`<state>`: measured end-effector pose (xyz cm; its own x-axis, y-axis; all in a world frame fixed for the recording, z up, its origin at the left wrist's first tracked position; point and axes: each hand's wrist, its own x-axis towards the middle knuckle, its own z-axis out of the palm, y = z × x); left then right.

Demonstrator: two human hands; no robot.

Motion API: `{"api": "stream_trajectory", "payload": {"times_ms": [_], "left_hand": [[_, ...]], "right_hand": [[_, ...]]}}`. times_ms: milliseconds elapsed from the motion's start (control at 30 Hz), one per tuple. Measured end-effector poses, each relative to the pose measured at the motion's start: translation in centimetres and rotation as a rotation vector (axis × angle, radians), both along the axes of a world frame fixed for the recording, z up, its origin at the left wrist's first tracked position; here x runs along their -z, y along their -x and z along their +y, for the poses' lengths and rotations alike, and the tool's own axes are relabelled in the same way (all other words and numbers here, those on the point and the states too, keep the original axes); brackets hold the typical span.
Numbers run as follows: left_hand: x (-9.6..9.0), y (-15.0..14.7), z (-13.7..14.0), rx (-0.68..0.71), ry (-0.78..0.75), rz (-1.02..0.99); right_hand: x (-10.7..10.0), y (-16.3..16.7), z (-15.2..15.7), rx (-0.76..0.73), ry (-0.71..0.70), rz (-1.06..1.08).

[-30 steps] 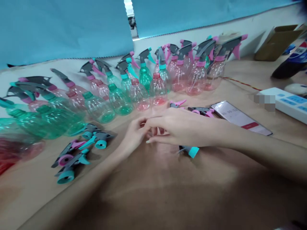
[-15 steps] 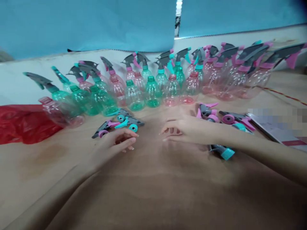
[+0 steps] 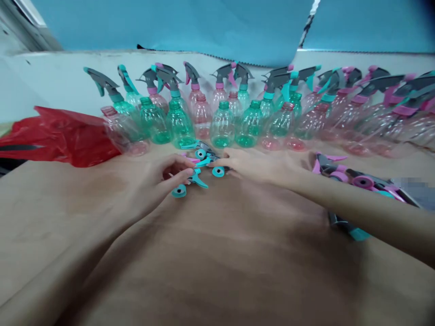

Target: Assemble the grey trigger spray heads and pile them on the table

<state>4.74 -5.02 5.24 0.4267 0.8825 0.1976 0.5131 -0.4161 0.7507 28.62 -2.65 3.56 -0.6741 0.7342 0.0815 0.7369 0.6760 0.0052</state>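
My left hand (image 3: 163, 183) is closed with fingertips and thumb around a grey spray head with a teal collar (image 3: 179, 190) and teal trigger; its body is partly hidden. Close by on the right, my right hand (image 3: 249, 166) has its fingers over another grey spray head with a teal collar (image 3: 218, 171), covering much of its body. Behind the fingertips lies a further spray head with a teal collar (image 3: 200, 154). A pink trigger shows between it and my left hand.
A row of pink and green bottles (image 3: 222, 127) stands along the back, several with spray heads on, others open-necked. A red plastic bag (image 3: 74, 136) lies at left. More loose spray heads (image 3: 363, 182) lie at right, near a partly blurred flat item.
The view has swung left. Over the table, my right hand has moved left onto the spray heads. A teal-collared spray head now shows at my left hand, where none was visible.
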Motion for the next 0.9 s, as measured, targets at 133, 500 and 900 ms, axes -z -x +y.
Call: {"api": "stream_trajectory", "payload": {"times_ms": [133,500,900], "left_hand": [[1.2,0.5,0.0,0.009,0.042,0.025],[2.6,-3.6,-3.5,0.152,-0.275,0.079],[4.5,-11.8,-5.5,0.301,-0.329,-0.192]], "right_hand": [[0.3,1.0,1.1,-0.052,-0.006,-0.013],[-2.3,-3.0,-6.3,0.087,0.129,0.44],[-2.7,-7.6,-12.2,0.305,0.883,0.959]]}}
